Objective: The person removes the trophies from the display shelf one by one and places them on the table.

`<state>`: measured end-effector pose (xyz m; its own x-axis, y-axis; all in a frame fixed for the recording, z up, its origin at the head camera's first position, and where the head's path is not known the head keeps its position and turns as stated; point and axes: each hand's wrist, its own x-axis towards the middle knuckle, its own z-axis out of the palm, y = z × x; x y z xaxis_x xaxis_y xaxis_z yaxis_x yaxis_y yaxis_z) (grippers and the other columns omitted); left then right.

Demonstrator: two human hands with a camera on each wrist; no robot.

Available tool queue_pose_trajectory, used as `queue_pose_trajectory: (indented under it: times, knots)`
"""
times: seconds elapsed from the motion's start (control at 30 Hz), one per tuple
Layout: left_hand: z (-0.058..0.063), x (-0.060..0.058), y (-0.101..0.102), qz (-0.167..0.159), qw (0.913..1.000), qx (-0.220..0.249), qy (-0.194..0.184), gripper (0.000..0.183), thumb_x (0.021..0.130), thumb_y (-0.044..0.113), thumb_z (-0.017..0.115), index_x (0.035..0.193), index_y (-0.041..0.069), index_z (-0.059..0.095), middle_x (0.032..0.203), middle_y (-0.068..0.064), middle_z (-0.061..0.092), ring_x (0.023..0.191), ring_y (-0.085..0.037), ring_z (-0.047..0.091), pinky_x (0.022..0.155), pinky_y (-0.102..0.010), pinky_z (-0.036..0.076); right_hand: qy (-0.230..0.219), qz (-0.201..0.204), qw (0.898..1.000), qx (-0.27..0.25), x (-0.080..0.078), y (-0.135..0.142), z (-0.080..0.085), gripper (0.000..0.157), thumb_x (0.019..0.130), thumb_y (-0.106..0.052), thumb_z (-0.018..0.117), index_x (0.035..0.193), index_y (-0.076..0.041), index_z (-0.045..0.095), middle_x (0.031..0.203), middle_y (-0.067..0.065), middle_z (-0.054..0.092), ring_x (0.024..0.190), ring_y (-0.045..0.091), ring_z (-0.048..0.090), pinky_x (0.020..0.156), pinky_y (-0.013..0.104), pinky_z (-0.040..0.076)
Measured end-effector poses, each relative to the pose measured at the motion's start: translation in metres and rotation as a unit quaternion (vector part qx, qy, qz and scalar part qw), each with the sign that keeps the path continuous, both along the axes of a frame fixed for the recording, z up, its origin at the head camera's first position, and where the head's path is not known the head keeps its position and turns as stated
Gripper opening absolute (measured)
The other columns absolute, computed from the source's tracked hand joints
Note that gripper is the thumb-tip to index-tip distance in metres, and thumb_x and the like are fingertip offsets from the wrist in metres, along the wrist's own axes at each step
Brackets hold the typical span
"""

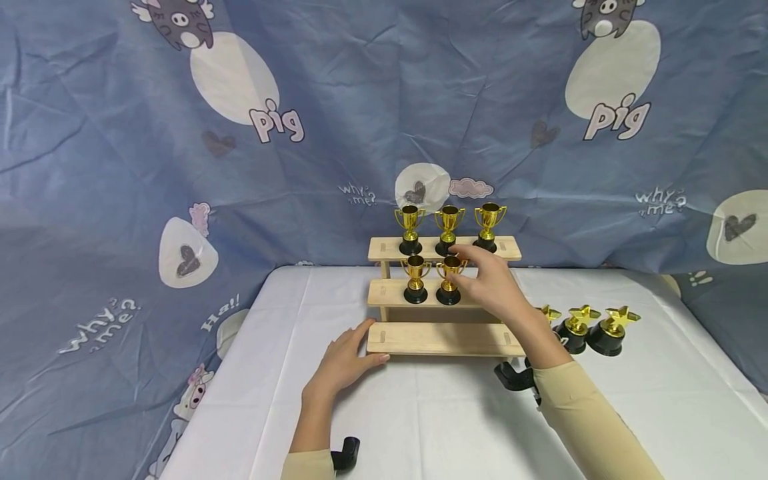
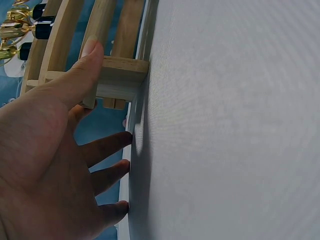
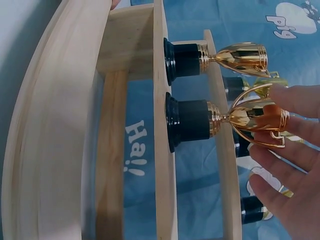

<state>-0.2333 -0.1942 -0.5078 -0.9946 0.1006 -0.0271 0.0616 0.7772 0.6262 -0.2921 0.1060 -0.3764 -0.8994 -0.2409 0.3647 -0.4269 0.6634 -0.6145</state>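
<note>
A three-tier wooden display stand (image 1: 444, 339) stands on the white table. My left hand (image 1: 343, 363) holds the left end of its lowest step, thumb (image 2: 89, 62) on the front edge and index finger behind, the other fingers spread. On the middle step are two small gold trophy cups with black bases. My right hand (image 1: 489, 283) pinches the right one (image 3: 250, 117) by the cup near its handles, its base upright on the board. The other cup (image 1: 415, 279) is just left of it. Three more cups, including the middle one (image 1: 448, 223), line the top step.
Right of the stand, several gold star trophies (image 1: 609, 331) on black bases stand on the white cloth (image 1: 432, 413), partly hidden by my right forearm. A blue printed curtain (image 1: 372, 133) hangs behind the stand.
</note>
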Motion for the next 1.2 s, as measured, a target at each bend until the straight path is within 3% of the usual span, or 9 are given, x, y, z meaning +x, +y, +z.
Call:
queue_pose_trajectory:
  times: [0.27, 1.2]
  knots:
    - [0.0, -0.001, 0.0, 0.0, 1.0, 0.004, -0.001, 0.083, 0.08, 0.061, 0.073, 0.15, 0.032, 0.041, 0.151, -0.011, 0.05, 0.143, -0.036, 0.042, 0.117, -0.068, 0.024, 0.006, 0.001, 1.0, 0.009, 0.0, -0.001, 0.001, 0.038, 0.09, -0.021, 0.073, 0.127, -0.013, 0.065, 0.126, 0.009, 0.068, 0.12, 0.03, 0.062, 0.104, 0.05, 0.048]
    - [0.003, 0.001, 0.001, 0.009, 0.9999, 0.004, -0.008, 0.081, 0.08, 0.061, 0.073, 0.15, 0.035, 0.041, 0.153, -0.01, 0.049, 0.145, -0.039, 0.039, 0.118, -0.068, 0.021, 0.006, -0.009, 1.0, -0.008, 0.006, 0.012, 0.002, 0.031, 0.088, -0.015, 0.071, 0.118, -0.011, 0.066, 0.116, 0.009, 0.07, 0.111, 0.029, 0.063, 0.097, 0.05, 0.049]
